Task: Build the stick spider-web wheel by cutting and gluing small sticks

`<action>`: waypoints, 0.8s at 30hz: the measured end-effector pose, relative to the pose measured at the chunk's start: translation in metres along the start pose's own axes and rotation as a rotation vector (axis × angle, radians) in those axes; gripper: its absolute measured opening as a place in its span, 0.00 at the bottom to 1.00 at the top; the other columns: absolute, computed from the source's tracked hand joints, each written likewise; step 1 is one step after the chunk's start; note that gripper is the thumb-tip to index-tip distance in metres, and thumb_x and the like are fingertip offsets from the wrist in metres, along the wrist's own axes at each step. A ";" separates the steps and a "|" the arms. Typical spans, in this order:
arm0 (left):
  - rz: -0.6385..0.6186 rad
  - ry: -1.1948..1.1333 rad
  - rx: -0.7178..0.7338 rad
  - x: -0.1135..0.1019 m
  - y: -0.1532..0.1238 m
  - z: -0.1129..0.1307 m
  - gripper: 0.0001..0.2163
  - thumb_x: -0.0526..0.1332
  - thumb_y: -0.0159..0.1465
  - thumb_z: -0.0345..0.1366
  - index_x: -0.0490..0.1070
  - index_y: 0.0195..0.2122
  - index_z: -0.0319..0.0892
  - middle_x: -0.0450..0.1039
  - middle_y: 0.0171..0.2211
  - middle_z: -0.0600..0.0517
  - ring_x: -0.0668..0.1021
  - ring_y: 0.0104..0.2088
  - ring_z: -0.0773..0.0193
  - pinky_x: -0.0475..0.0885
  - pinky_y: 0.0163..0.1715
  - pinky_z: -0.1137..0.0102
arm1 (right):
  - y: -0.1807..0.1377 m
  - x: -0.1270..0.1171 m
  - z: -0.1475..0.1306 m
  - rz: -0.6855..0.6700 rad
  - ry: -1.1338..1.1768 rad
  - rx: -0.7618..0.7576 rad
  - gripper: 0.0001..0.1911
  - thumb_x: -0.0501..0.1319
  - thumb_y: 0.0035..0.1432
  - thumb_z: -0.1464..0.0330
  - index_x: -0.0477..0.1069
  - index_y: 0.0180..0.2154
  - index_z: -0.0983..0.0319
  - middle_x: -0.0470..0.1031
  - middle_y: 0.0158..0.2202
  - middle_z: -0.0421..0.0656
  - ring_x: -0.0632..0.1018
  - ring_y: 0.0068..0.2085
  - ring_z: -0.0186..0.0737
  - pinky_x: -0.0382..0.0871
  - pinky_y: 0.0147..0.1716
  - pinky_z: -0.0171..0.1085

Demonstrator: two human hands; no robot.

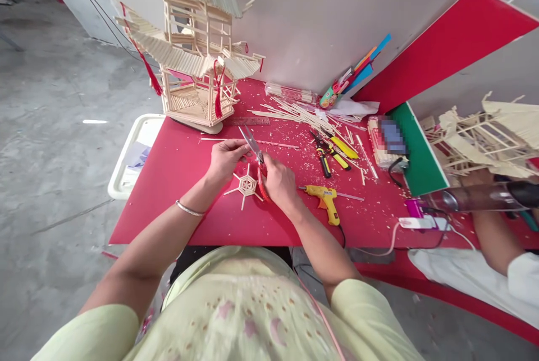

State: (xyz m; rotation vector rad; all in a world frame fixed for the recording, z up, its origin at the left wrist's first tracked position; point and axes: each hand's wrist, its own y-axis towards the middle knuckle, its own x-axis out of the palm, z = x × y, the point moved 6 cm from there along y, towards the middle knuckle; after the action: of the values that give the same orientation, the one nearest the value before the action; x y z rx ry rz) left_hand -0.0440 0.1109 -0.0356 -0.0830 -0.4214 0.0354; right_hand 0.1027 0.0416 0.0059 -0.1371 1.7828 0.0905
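Note:
My right hand point(278, 180) is wrapped round a pair of red-handled scissors point(253, 143), whose blades point up and away from me, slightly apart. Close to the blades, my left hand point(228, 158) is closed in a pinch; whatever lies between its fingertips is too small to make out. Below both hands, a little spoked hexagon of thin sticks point(247, 186) lies flat on the red tabletop point(177, 204). One long thin stick point(273, 143) lies just beyond my fingers.
A stick-built pagoda point(197, 63) stands back left. Loose sticks point(303, 117), pliers point(322, 156), a yellow cutter point(343, 146) and a yellow glue gun point(323, 199) lie rightward. A power strip point(423, 223) and a co-worker's arm point(492, 232) are far right.

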 end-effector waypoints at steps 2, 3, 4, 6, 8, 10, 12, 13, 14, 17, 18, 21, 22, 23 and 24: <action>0.015 0.003 -0.002 0.003 0.001 -0.004 0.14 0.78 0.44 0.38 0.82 0.29 0.36 0.79 0.24 0.49 0.79 0.24 0.68 0.72 0.22 0.75 | 0.000 0.002 0.003 -0.022 -0.012 0.028 0.25 0.46 0.74 0.65 0.59 0.67 0.61 0.81 0.44 0.50 0.82 0.42 0.47 0.69 0.38 0.38; 0.021 0.002 -0.008 0.004 0.002 -0.007 0.14 0.78 0.44 0.38 0.82 0.29 0.36 0.79 0.24 0.49 0.78 0.24 0.68 0.72 0.22 0.75 | 0.001 0.003 0.005 -0.035 -0.020 0.039 0.24 0.45 0.74 0.66 0.60 0.67 0.61 0.82 0.42 0.49 0.82 0.41 0.47 0.69 0.38 0.38; 0.024 0.002 -0.016 0.005 0.002 -0.009 0.14 0.78 0.44 0.38 0.82 0.30 0.36 0.79 0.24 0.49 0.78 0.24 0.68 0.71 0.22 0.75 | 0.001 0.003 0.007 -0.048 -0.027 0.049 0.24 0.44 0.73 0.68 0.61 0.66 0.61 0.82 0.42 0.49 0.82 0.41 0.47 0.69 0.38 0.38; 0.026 0.005 -0.037 0.006 0.003 -0.014 0.14 0.78 0.45 0.38 0.82 0.30 0.36 0.79 0.24 0.50 0.78 0.23 0.69 0.72 0.23 0.75 | 0.001 0.004 0.010 -0.069 -0.036 0.059 0.24 0.43 0.73 0.69 0.62 0.65 0.60 0.83 0.40 0.48 0.82 0.40 0.46 0.68 0.38 0.38; 0.026 0.005 -0.063 0.006 0.002 -0.017 0.14 0.78 0.45 0.38 0.81 0.30 0.36 0.79 0.24 0.50 0.78 0.23 0.69 0.72 0.23 0.75 | 0.000 0.005 0.012 -0.084 -0.035 0.059 0.24 0.44 0.72 0.70 0.64 0.64 0.60 0.83 0.39 0.48 0.82 0.39 0.46 0.68 0.37 0.37; 0.028 -0.002 -0.090 0.006 0.001 -0.020 0.14 0.78 0.45 0.37 0.81 0.30 0.36 0.79 0.25 0.50 0.77 0.23 0.69 0.72 0.23 0.75 | 0.000 0.006 0.013 -0.089 -0.029 0.054 0.23 0.44 0.72 0.70 0.65 0.62 0.60 0.83 0.37 0.47 0.82 0.37 0.45 0.67 0.35 0.37; 0.029 -0.015 -0.115 0.006 0.000 -0.021 0.14 0.78 0.45 0.37 0.81 0.30 0.35 0.78 0.25 0.50 0.77 0.23 0.70 0.72 0.23 0.75 | 0.000 0.006 0.014 -0.088 -0.023 0.056 0.22 0.45 0.71 0.70 0.67 0.61 0.61 0.83 0.36 0.47 0.82 0.35 0.45 0.66 0.34 0.37; 0.027 -0.021 -0.125 0.006 0.000 -0.021 0.14 0.78 0.45 0.37 0.81 0.30 0.35 0.78 0.25 0.50 0.77 0.23 0.70 0.72 0.23 0.75 | 0.000 0.006 0.014 -0.082 -0.020 0.055 0.22 0.45 0.71 0.70 0.67 0.61 0.61 0.83 0.35 0.47 0.82 0.35 0.45 0.66 0.34 0.37; 0.025 -0.026 -0.134 0.006 -0.001 -0.022 0.14 0.78 0.45 0.37 0.81 0.30 0.35 0.78 0.25 0.50 0.77 0.23 0.70 0.73 0.24 0.75 | 0.000 0.006 0.014 -0.072 -0.015 0.053 0.21 0.46 0.71 0.69 0.68 0.60 0.61 0.82 0.35 0.48 0.81 0.35 0.46 0.65 0.34 0.37; 0.020 -0.033 -0.148 0.006 -0.001 -0.023 0.15 0.79 0.46 0.37 0.80 0.31 0.35 0.78 0.26 0.50 0.77 0.24 0.70 0.74 0.25 0.75 | 0.000 0.009 0.015 -0.036 0.011 0.049 0.18 0.49 0.70 0.67 0.71 0.55 0.61 0.82 0.32 0.47 0.81 0.33 0.46 0.64 0.32 0.37; 0.021 -0.038 -0.150 0.006 -0.001 -0.023 0.15 0.79 0.46 0.37 0.80 0.31 0.35 0.78 0.26 0.50 0.77 0.24 0.70 0.74 0.25 0.74 | 0.000 0.010 0.015 -0.026 0.025 0.057 0.17 0.50 0.70 0.67 0.72 0.53 0.61 0.81 0.31 0.46 0.80 0.32 0.45 0.64 0.31 0.36; 0.007 -0.065 -0.153 0.007 -0.001 -0.023 0.16 0.79 0.47 0.37 0.80 0.33 0.35 0.78 0.27 0.50 0.78 0.25 0.69 0.75 0.26 0.73 | -0.002 0.013 0.016 0.015 0.078 0.083 0.15 0.51 0.69 0.65 0.74 0.48 0.60 0.81 0.29 0.45 0.79 0.29 0.44 0.62 0.30 0.35; 0.001 -0.077 -0.154 0.008 -0.001 -0.022 0.17 0.79 0.47 0.37 0.80 0.34 0.35 0.78 0.28 0.50 0.78 0.25 0.70 0.75 0.26 0.73 | -0.003 0.012 0.015 0.036 0.101 0.087 0.16 0.51 0.69 0.64 0.74 0.48 0.59 0.81 0.29 0.45 0.79 0.29 0.44 0.63 0.30 0.35; -0.005 -0.088 -0.155 0.008 -0.002 -0.021 0.17 0.79 0.47 0.36 0.79 0.35 0.35 0.78 0.28 0.50 0.78 0.25 0.70 0.75 0.26 0.73 | -0.004 0.010 0.015 0.057 0.126 0.090 0.17 0.50 0.70 0.62 0.74 0.49 0.59 0.81 0.29 0.44 0.79 0.30 0.44 0.63 0.31 0.35; -0.008 -0.098 -0.156 0.008 -0.002 -0.020 0.18 0.79 0.47 0.36 0.79 0.37 0.36 0.78 0.29 0.51 0.78 0.25 0.70 0.75 0.26 0.74 | -0.005 0.008 0.014 0.077 0.152 0.095 0.18 0.50 0.70 0.61 0.74 0.51 0.58 0.81 0.30 0.44 0.80 0.30 0.44 0.63 0.31 0.35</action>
State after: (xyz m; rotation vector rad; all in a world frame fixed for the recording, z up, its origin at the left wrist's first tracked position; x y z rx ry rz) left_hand -0.0283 0.1081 -0.0508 -0.2339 -0.5222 -0.0018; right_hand 0.1154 0.0377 -0.0053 -0.0068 1.9409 0.0516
